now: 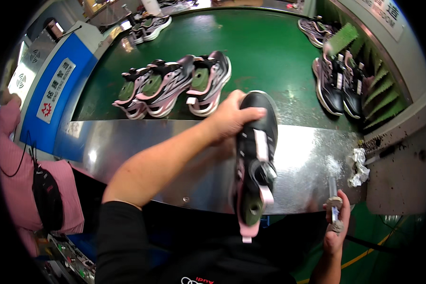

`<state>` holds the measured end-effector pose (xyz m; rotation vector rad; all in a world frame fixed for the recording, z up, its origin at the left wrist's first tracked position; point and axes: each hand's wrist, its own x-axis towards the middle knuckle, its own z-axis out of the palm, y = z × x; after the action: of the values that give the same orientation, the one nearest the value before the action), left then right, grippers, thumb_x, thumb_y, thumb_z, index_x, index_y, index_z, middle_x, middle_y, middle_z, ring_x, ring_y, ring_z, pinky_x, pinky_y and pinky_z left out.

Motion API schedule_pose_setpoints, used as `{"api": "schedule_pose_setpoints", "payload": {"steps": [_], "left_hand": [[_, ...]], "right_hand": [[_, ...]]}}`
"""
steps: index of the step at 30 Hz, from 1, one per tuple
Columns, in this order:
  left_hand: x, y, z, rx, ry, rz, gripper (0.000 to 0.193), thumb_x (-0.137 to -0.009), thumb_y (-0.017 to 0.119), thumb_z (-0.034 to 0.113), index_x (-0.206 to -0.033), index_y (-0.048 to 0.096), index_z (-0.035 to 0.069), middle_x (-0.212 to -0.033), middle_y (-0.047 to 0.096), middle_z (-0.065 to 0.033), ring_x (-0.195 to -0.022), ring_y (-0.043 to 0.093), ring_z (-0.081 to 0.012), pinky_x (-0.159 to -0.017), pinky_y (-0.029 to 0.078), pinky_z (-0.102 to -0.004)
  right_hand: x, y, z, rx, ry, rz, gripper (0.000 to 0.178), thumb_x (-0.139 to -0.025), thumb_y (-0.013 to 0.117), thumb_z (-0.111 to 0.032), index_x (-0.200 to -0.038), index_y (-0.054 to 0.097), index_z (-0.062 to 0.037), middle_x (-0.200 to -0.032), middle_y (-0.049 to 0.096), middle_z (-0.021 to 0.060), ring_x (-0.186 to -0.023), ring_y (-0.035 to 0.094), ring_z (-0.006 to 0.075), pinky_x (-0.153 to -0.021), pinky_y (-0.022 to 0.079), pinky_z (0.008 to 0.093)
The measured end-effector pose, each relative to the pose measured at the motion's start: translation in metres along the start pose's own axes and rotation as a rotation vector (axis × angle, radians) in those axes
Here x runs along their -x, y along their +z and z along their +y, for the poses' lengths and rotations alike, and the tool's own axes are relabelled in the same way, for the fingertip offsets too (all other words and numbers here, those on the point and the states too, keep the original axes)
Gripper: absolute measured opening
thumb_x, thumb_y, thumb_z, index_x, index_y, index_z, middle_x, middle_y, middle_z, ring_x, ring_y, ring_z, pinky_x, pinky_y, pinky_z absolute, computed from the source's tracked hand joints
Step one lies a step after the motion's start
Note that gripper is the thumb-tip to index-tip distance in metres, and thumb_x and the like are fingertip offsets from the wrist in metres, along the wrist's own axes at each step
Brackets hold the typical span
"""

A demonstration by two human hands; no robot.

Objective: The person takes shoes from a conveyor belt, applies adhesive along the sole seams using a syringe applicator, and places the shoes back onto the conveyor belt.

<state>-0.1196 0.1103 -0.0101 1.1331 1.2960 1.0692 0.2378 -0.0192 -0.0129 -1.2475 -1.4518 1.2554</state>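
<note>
My left hand [228, 117] grips a black sneaker [260, 165] with pink trim by its toe, thumb over the upper. The shoe points away from me above the metal ledge, its heel and pink pull tab toward my body, and a green insole shows in its opening. At the lower right, my right hand [337, 227] closes around a slim tool [332, 184] with a pale, blade-like end and grey lumps wrapped on its shaft. Its exact kind is unclear. The tool is apart from the shoe.
Similar sneakers [208, 83] stand on the green belt [260, 52] at left, with others at far left. A black pair [330, 85] is at right, beside green flaps [383, 90]. Crumpled white material [359, 168] lies on the steel ledge [307, 156]. A pink-clothed person [19, 180] is at left.
</note>
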Motion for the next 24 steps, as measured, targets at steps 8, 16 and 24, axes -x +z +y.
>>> {"api": "schedule_pose_setpoints", "payload": {"steps": [8, 16, 24], "left_hand": [[0.07, 0.011, 0.0, 0.77, 0.252, -0.222, 0.062, -0.072, 0.074, 0.011, -0.123, 0.038, 0.007, -0.108, 0.057, -0.01, -0.098, 0.059, -0.0195, -0.087, 0.048, -0.0349], [0.083, 0.008, -0.014, 0.581, 0.438, -0.282, 0.074, -0.058, 0.08, 0.013, -0.119, 0.037, 0.008, -0.105, 0.056, -0.0173, -0.098, 0.056, -0.0253, -0.084, 0.046, -0.0386], [0.088, 0.01, -0.002, 0.585, 0.566, -0.339, 0.072, -0.06, 0.08, 0.009, -0.119, 0.04, 0.009, -0.103, 0.057, -0.0197, -0.097, 0.057, -0.0282, -0.081, 0.047, -0.0396]], "right_hand": [[-0.017, 0.034, -0.057, -0.616, -0.108, -0.167, 0.105, -0.059, 0.072, -0.068, -0.133, 0.027, -0.0085, -0.109, 0.049, 0.017, -0.084, 0.044, 0.0171, -0.067, 0.038, 0.0286], [-0.036, 0.07, -0.111, -0.817, -0.204, -0.572, 0.073, -0.08, 0.053, -0.067, -0.126, 0.035, -0.0132, -0.085, 0.054, 0.0218, -0.073, 0.039, 0.0231, -0.055, 0.032, 0.0322], [-0.041, 0.081, -0.124, -0.839, -0.116, -0.675, 0.068, -0.082, 0.055, -0.061, -0.126, 0.038, -0.0116, -0.096, 0.058, 0.0257, -0.079, 0.05, 0.0234, -0.062, 0.036, 0.0342]]}}
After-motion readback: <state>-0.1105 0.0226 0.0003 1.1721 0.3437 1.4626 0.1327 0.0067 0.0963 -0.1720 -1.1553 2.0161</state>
